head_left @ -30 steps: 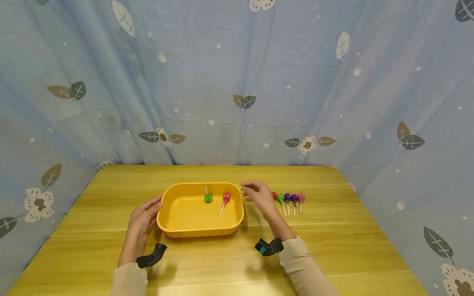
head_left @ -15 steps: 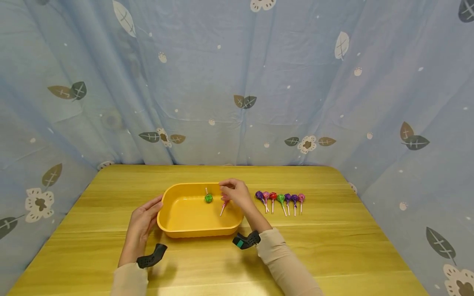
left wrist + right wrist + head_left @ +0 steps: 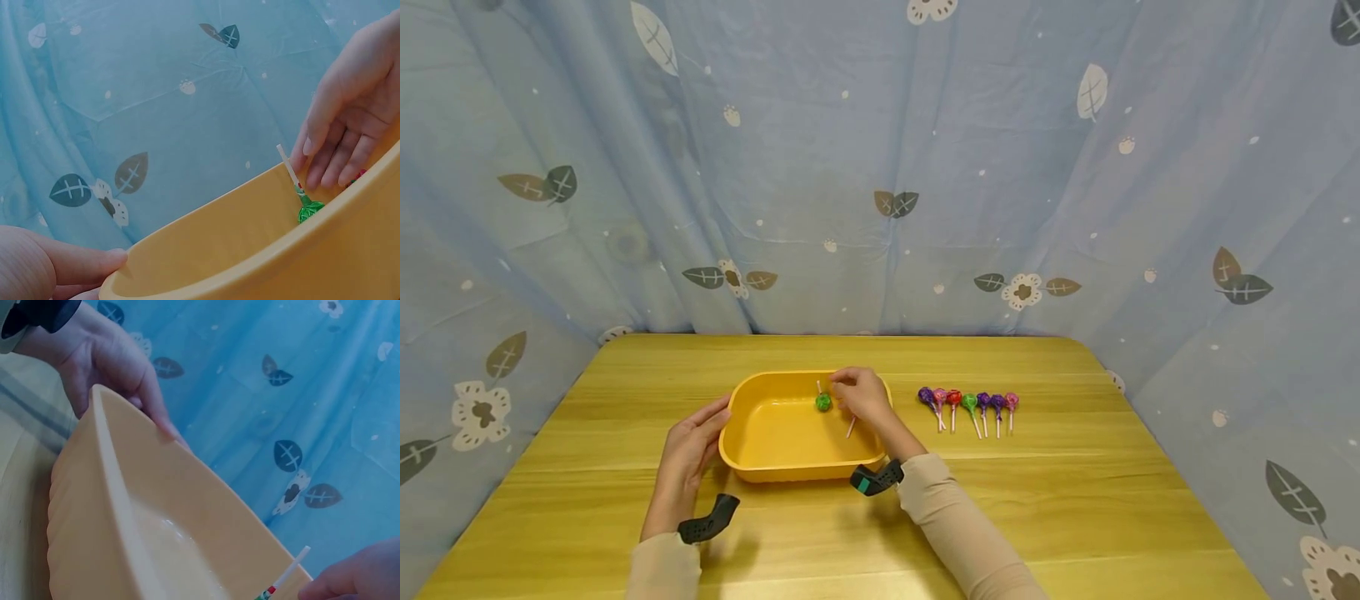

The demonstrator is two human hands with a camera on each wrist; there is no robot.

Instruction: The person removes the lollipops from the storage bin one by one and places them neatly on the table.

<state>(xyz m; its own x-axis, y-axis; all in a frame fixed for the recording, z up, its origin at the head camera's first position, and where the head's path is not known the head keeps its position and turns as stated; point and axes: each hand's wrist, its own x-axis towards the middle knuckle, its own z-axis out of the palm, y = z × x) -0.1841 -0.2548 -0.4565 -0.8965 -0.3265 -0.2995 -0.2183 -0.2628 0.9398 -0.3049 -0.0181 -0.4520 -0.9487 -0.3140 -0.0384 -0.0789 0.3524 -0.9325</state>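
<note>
A yellow plastic tray point(image 3: 767, 437) stands on the table. My left hand point(image 3: 688, 446) grips its left end, thumb over the rim and the other fingers outside, as the right wrist view also shows. Inside lies a green-wrapped lollipop point(image 3: 823, 402), its white stick leaning up against the back wall. Over the tray's right part hovers my right hand point(image 3: 861, 396), close to that lollipop. In the left wrist view this hand's fingers point(image 3: 334, 153) are loosely extended, with nothing seen between them. Below it lies a pink lollipop point(image 3: 356, 177), mostly hidden; its stick shows in the head view.
Right of the tray lies a row of several lollipops, among them a purple one point(image 3: 926, 396), a red one point(image 3: 953, 397), a green one point(image 3: 970, 402) and a pink one point(image 3: 1012, 401). A blue patterned curtain point(image 3: 887, 275) hangs behind the wooden table point(image 3: 1075, 500).
My right hand has moved left from beside the lollipop row to over the tray, uncovering the row's left end and covering the pink lollipop's head. The left hand and tray have stayed put.
</note>
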